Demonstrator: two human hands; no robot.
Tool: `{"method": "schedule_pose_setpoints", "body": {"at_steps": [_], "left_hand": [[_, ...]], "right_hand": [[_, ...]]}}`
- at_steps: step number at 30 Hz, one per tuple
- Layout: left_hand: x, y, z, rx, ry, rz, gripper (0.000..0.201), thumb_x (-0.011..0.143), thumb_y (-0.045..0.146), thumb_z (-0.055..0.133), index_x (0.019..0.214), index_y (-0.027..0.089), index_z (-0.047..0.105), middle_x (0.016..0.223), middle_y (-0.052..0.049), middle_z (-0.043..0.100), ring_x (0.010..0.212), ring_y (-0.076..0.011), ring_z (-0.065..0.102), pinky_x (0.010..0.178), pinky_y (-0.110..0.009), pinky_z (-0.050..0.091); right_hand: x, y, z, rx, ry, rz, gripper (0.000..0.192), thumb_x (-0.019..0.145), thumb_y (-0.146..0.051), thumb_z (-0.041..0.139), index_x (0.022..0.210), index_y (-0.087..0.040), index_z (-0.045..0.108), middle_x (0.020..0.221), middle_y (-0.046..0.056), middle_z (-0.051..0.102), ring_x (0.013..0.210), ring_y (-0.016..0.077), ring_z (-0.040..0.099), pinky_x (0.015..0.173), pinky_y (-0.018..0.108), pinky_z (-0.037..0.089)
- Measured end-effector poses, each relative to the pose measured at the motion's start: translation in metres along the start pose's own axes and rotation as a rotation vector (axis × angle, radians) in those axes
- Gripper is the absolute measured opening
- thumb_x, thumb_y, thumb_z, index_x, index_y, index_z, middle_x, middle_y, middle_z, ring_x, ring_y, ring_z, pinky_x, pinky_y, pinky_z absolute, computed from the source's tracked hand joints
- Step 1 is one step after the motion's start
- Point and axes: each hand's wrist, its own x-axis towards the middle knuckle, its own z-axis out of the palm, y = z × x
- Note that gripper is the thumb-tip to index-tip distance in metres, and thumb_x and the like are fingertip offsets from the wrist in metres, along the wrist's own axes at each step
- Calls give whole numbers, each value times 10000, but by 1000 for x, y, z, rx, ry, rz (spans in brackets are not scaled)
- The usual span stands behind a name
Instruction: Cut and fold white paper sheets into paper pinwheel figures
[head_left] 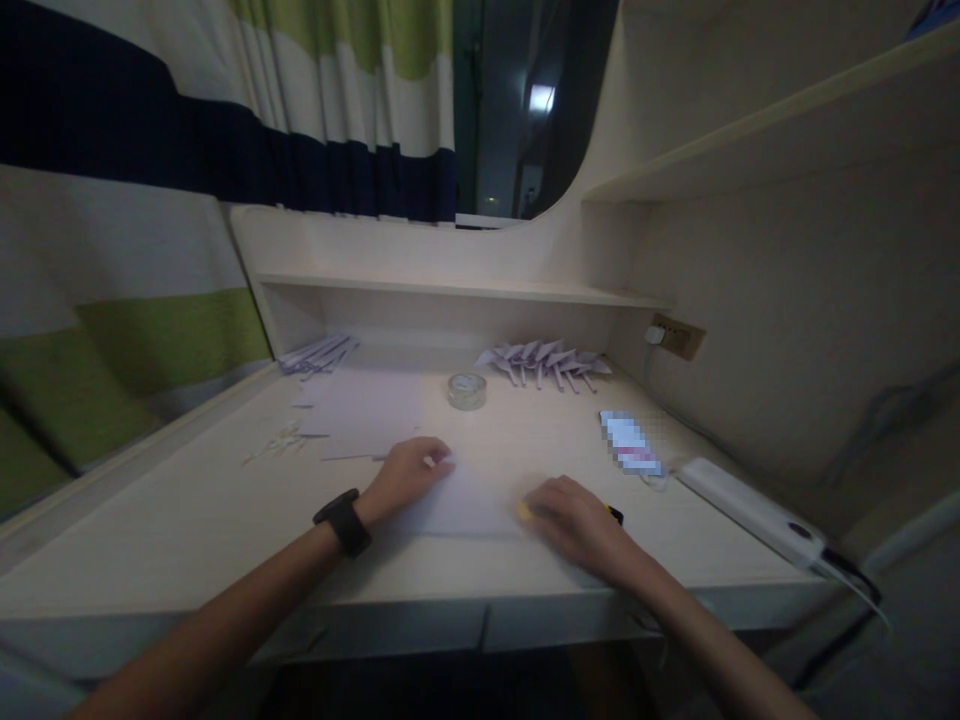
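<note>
Resting on the table, a white sheet of paper lies flat between the two hands. I see the left hand curled at its left side, but I can't tell if it pinches the paper. The right hand is a bit blurry, with fingers wrapped around a yellow tool. At the back, a row of folded paper shapes looks done. Flat sheets lie to the left, so I think some are left to do.
</note>
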Motion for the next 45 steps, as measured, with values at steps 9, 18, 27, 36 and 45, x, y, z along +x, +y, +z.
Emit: {"method": "schedule_pose_setpoints", "body": {"at_steps": [9,18,27,36,45], "left_hand": [[-47,32,9,295,-26,307,341,921,284,375,1221,194,510,1322,-97,488,1286,-249,357,1054,-448,295],[-56,24,26,350,-260,236,530,939,492,257,1405,249,322,1499,-105,234,1377,-287,177,1094,-496,154],[-59,22,30,329,-201,198,567,918,527,294,1401,233,334,1504,-106,219,1380,-289,167,1092,-480,178],[-58,22,30,339,-217,195,590,916,540,273,1400,209,342,1496,-134,232,1376,-299,172,1096,-471,161],[-59,23,29,365,-225,191,588,922,539,250,1410,218,319,1493,-136,237,1379,-298,164,1095,-492,139]], "right_hand": [[-1,-1,4,-22,-4,21,151,851,-297,571,920,-189,651,905,68,592,855,189,539,747,312,427],[-2,-6,6,-33,-25,21,173,859,-304,560,943,-198,669,898,68,582,846,189,533,733,302,420],[-11,-13,2,-16,-62,20,141,844,-257,577,938,-202,666,896,65,573,851,192,534,737,297,425],[-15,-20,7,-53,-15,57,138,835,-225,569,936,-207,662,883,65,579,832,200,524,720,319,417],[-23,-24,17,-57,30,-15,343,869,-168,474,1178,-267,585,944,79,541,870,212,491,745,354,409]]}}
